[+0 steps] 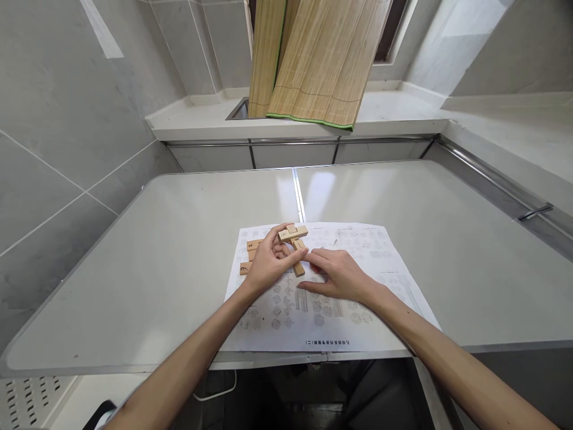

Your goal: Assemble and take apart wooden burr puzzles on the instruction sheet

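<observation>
A cross of notched wooden puzzle bars (294, 237) stands on a printed instruction sheet (371, 286) in the middle of the white table (170, 269). My left hand (267, 261) grips the bars from the left, thumb over the top bar. My right hand (338, 273) rests flat on the sheet beside it, its fingertips touching the lower bar (298, 267). Two or three loose wooden bars (251, 245) lie on the sheet left of my left hand, partly hidden by it.
A rolled-down bamboo mat (313, 60) leans on the white counter (394, 113) behind the table, over a sink (239, 110). Grey tiled walls stand to the left. A metal rail (492, 173) runs along the right side.
</observation>
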A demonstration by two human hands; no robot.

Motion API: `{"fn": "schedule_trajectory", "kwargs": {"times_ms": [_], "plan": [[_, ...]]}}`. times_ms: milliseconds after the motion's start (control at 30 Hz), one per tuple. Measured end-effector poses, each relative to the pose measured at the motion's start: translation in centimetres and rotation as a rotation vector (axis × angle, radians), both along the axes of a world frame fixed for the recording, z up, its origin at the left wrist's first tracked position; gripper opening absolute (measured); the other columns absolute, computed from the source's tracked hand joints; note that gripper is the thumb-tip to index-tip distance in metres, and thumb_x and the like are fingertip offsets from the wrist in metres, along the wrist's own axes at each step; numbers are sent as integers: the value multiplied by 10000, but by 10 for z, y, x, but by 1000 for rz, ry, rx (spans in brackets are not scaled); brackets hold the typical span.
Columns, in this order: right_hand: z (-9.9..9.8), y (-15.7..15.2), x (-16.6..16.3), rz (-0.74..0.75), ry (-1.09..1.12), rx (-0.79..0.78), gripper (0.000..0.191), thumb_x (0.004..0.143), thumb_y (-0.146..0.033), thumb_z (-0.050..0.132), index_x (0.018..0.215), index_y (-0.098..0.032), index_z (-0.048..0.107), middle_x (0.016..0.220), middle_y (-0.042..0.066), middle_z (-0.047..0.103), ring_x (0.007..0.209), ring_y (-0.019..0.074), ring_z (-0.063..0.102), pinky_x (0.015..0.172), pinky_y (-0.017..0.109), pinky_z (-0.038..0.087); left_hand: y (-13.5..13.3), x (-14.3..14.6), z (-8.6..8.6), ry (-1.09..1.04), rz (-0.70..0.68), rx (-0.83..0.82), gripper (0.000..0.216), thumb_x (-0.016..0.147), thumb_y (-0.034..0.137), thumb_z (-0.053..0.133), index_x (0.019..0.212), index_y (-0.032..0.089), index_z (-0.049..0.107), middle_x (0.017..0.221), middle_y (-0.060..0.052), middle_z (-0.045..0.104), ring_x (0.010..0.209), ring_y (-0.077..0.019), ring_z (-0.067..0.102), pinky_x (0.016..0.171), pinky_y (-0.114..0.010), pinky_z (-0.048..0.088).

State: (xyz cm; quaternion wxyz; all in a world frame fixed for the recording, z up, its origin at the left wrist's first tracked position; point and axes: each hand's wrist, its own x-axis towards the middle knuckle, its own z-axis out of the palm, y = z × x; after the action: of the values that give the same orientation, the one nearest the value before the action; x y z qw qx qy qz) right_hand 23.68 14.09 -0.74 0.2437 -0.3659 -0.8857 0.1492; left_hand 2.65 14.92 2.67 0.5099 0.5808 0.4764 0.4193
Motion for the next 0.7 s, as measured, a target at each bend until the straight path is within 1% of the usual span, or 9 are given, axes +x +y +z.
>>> {"fn": "schedule_trajectory", "kwargs": {"times_ms": [167,300,333,400,500,533,567,633,700], "plan": [[1,0,-1,-4,10,-3,330,967,-546,681,1002,-221,633,801,6,624,642,154,508,597,288,354,0,0,1,1,7,-9,703,802,439,863,1392,199,566,729,39,606,621,-109,555,595,-223,482],[3,-2,-2,-26,31,12,191,994,-404,622,1028,-217,645,838,18,636,621,139,500,581,277,366,0,0,-1,4,-6,6,697,815,447,856,1400,211,562,722,40,606,630,-115,563,601,-227,482],[3,-2,-3,-39,42,20,159,996,-359,601,1044,-216,652,862,23,645,612,133,498,575,275,371,1,0,-2,0,-8,11,698,817,448,854,1403,213,557,719,41,602,628,-116,563,601,-227,480],[4,-2,-4,-62,70,29,156,990,-298,575,1091,-216,661,943,39,673,593,119,501,558,273,378,1,-1,-4,-6,-10,13,703,816,447,857,1406,217,553,716,44,592,620,-114,553,598,-227,475],[5,-2,-5,-96,112,22,189,971,-282,591,1140,-230,656,1106,60,706,580,105,526,538,275,386,1,-1,-4,-9,-9,7,704,808,455,867,1398,227,558,717,51,568,616,-107,526,595,-222,459],[5,-2,-5,-113,121,16,178,967,-280,597,1129,-233,652,1122,59,712,582,105,537,536,275,388,1,-1,-4,-8,-9,6,705,807,460,869,1396,228,559,720,51,563,615,-105,517,590,-219,452],[4,-2,-5,-136,128,11,154,964,-275,600,1105,-232,647,1103,54,718,584,108,546,536,275,387,1,-1,-4,-6,-11,7,705,806,464,869,1394,227,559,724,50,561,615,-103,510,586,-218,445],[3,-1,-4,-201,136,7,102,962,-261,593,1050,-225,628,1001,39,724,572,115,551,532,276,380,1,-1,-3,-2,-14,9,708,807,467,868,1396,223,559,726,49,557,611,-103,504,580,-218,437],[-1,2,-3,-280,139,12,106,960,-253,583,1054,-217,616,915,30,716,552,121,550,535,279,382,1,-1,-2,-4,-12,12,708,805,465,867,1396,223,561,729,47,559,607,-105,509,579,-222,439]]}}
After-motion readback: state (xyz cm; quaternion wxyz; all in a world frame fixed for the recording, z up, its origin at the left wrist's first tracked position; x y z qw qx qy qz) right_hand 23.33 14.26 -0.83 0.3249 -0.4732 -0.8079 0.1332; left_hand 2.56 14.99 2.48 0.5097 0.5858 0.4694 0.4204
